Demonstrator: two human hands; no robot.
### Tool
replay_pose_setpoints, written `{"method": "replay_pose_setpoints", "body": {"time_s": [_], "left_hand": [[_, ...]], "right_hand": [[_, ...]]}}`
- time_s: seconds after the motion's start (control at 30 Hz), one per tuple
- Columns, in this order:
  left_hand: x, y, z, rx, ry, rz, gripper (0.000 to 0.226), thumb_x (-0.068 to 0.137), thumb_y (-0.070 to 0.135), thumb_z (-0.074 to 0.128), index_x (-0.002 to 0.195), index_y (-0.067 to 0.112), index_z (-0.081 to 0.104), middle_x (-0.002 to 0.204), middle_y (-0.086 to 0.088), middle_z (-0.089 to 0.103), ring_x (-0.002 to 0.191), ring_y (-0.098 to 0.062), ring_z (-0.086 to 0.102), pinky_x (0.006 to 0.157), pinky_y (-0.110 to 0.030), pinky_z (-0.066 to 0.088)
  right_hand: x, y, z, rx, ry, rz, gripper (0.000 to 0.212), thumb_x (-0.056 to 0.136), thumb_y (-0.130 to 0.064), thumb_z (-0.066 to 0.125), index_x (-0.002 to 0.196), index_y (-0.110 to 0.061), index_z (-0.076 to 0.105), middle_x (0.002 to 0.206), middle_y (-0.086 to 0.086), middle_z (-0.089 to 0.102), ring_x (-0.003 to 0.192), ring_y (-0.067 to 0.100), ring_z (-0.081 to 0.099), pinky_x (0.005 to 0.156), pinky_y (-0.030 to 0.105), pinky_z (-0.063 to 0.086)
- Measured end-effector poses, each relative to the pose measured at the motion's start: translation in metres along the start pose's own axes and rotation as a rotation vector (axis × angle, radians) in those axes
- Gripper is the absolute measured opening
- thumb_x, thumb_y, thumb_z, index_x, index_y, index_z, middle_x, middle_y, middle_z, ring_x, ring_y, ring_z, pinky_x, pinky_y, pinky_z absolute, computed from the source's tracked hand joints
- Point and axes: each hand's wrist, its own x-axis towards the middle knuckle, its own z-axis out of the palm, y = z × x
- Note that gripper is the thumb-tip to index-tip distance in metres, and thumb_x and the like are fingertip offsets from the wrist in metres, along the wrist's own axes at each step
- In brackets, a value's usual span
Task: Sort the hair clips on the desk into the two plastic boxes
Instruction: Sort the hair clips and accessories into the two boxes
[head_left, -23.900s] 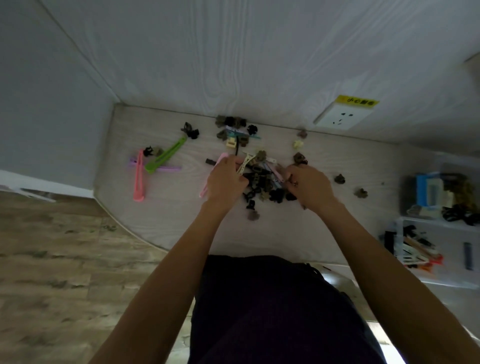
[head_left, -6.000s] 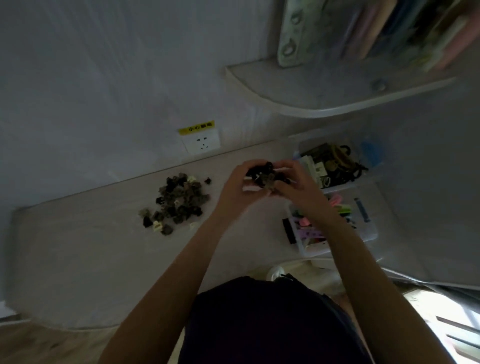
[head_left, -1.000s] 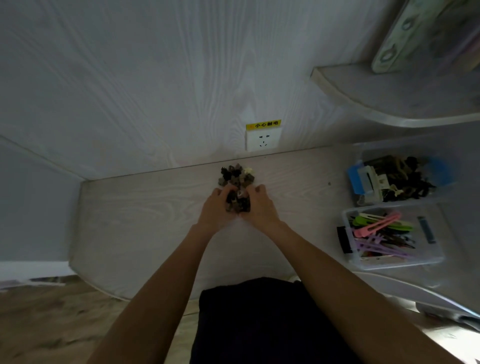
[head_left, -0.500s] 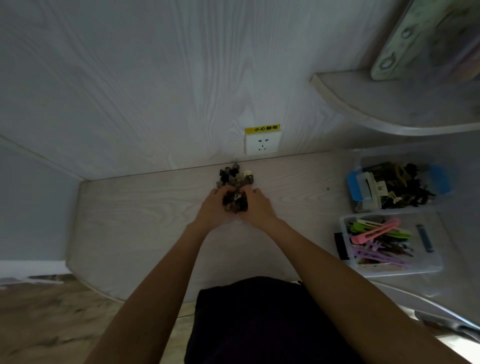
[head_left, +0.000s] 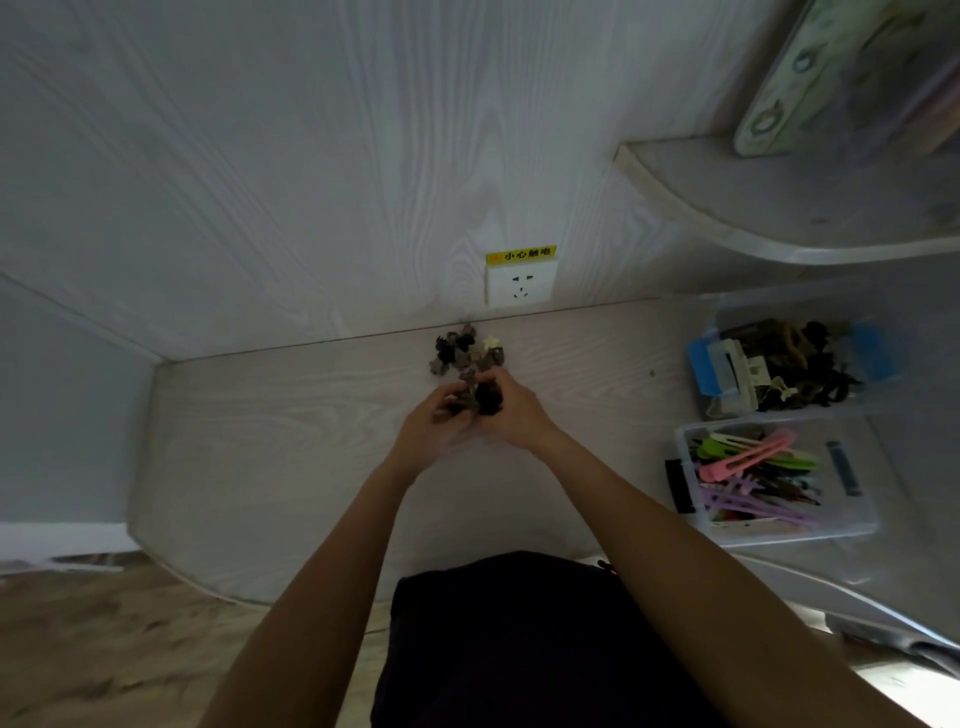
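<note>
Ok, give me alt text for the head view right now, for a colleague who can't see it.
Both hands, left and right, cup a bunch of small dark claw clips just above the desk, with a few more small clips left below a wall socket. At right, the far box holds dark clips, the near box long coloured ones.

Both hands, the left hand and right hand, cupped a clump of small dark clips on the table, just below the wall socket; more clips lay between.
</note>
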Motion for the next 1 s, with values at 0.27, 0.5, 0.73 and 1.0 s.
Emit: {"method": "replay_pose_setpoints", "body": {"time_s": [0.27, 0.5, 0.73, 1.0], "left_hand": [[-0.008, 0.009, 0.019, -0.02, 0.138, 0.016, 0.016, 0.094, 0.024, 0.052, 0.107, 0.021, 0.06, 0.101, -0.008, 0.067, 0.087, -0.02, 0.066, 0.086, -0.041, 0.055], [-0.015, 0.065, 0.061, -0.204, 0.009, 0.147, 0.01, 0.093, 0.017, 0.054, 0.096, 0.022, 0.062, 0.094, -0.005, 0.063, 0.078, -0.009, 0.067, 0.074, -0.025, 0.057], [-0.008, 0.163, 0.167, -0.063, -0.257, 0.416, 0.011, 0.092, 0.017, 0.055, 0.1, 0.02, 0.062, 0.09, 0.003, 0.064, 0.082, -0.013, 0.066, 0.078, -0.029, 0.056], [0.041, 0.197, 0.244, 0.629, -0.198, 0.638, 0.03, 0.094, 0.016, 0.046, 0.12, 0.015, 0.06, 0.125, -0.015, 0.052, 0.109, -0.029, 0.052, 0.09, -0.028, 0.038]], "right_hand": [[-0.012, 0.003, -0.001, 0.077, 0.025, -0.01, 0.042, 0.087, -0.019, 0.06, 0.128, -0.013, 0.049, 0.129, 0.01, 0.056, 0.117, 0.025, 0.053, 0.092, 0.026, 0.04], [-0.059, 0.014, -0.07, 0.289, 0.265, -0.097, 0.035, 0.087, -0.01, 0.061, 0.122, -0.016, 0.056, 0.112, 0.008, 0.06, 0.095, 0.019, 0.063, 0.08, 0.025, 0.057], [-0.116, 0.06, -0.187, 0.321, 0.608, -0.059, 0.03, 0.087, -0.013, 0.061, 0.117, -0.021, 0.058, 0.106, 0.004, 0.062, 0.09, 0.017, 0.065, 0.079, 0.024, 0.057], [-0.118, 0.103, -0.26, -0.137, 0.649, 0.073, 0.041, 0.085, -0.013, 0.063, 0.125, -0.008, 0.053, 0.119, 0.017, 0.061, 0.109, 0.031, 0.057, 0.085, 0.027, 0.043]]}}
